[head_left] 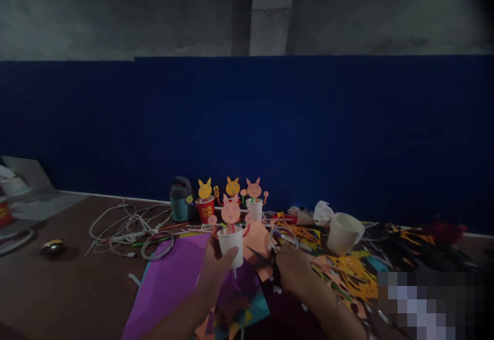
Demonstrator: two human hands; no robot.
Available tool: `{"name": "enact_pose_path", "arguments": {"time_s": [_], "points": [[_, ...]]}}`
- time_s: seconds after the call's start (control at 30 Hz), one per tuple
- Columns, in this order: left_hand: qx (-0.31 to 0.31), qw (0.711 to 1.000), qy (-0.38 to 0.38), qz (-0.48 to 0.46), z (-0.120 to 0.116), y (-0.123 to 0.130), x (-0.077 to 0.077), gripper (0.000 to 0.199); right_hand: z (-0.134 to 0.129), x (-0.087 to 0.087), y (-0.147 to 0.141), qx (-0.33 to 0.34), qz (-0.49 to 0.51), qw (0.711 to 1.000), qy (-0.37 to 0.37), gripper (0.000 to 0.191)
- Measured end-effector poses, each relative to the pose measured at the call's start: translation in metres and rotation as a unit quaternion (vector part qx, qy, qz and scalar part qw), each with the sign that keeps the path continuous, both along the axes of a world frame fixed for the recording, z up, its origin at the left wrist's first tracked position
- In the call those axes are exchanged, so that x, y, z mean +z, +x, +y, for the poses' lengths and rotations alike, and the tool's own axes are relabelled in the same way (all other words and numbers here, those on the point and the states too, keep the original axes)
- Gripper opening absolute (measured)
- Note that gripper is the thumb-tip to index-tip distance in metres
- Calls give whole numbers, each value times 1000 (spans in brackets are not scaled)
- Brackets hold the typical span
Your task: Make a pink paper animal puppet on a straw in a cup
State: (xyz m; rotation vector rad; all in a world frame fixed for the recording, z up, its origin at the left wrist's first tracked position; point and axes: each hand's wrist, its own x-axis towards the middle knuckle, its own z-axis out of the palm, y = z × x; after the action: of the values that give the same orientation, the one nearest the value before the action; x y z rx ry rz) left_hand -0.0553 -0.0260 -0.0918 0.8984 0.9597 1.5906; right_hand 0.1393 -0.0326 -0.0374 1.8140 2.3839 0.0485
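A white paper cup [232,242] with a pink paper cat head [230,213] and two pink paws above its rim is held upright in my left hand [214,268]. A thin white stick shows below the cup. My right hand [292,268] is closed on dark scissors [260,257], whose blades point left toward the cup, apart from it. Peach paper [256,239] lies behind the blades. Behind stand two red cups [206,209] with yellow and orange cat heads and another white cup [254,209] with a pink cat head.
Purple paper [170,273] lies under my left arm. White cables [131,229] and a teal flask [181,200] are at the left. Cut paper scraps [357,273], a large white cup [342,233] and crumpled tissue [323,213] lie at the right, before a blue partition [270,124].
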Motion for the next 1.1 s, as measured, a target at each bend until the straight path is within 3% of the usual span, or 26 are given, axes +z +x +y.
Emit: {"name": "enact_pose_path", "arguments": {"time_s": [0.13, 0.23, 0.33, 0.43, 0.6, 0.9, 1.1], "points": [[4, 1000, -9, -18, 2, -1, 3, 71, 5, -14, -7, -8, -6, 998, 55, 30], [2, 1000, 3, -30, 1, -1, 5, 73, 7, -18, -9, 12, -4, 999, 38, 27], [-11, 999, 17, -43, 1, -1, 5, 76, 4, -12, -5, 38, 17, 999, 21, 29], [-7, 999, 28, -36, 6, -4, 1, 78, -1, 3, 5, 88, 101, 991, 20, 28], [31, 999, 30, -16, 17, -11, -6, 70, -1, 22, 17, 123, 208, 967, -76, 8], [75, 997, 19, -14, 37, -26, -6, 65, 11, 11, 30, 154, 235, 943, -177, 16], [53, 998, 18, 2, 26, -28, 6, 51, 15, 13, 36, 132, 263, 938, -180, 15]]}}
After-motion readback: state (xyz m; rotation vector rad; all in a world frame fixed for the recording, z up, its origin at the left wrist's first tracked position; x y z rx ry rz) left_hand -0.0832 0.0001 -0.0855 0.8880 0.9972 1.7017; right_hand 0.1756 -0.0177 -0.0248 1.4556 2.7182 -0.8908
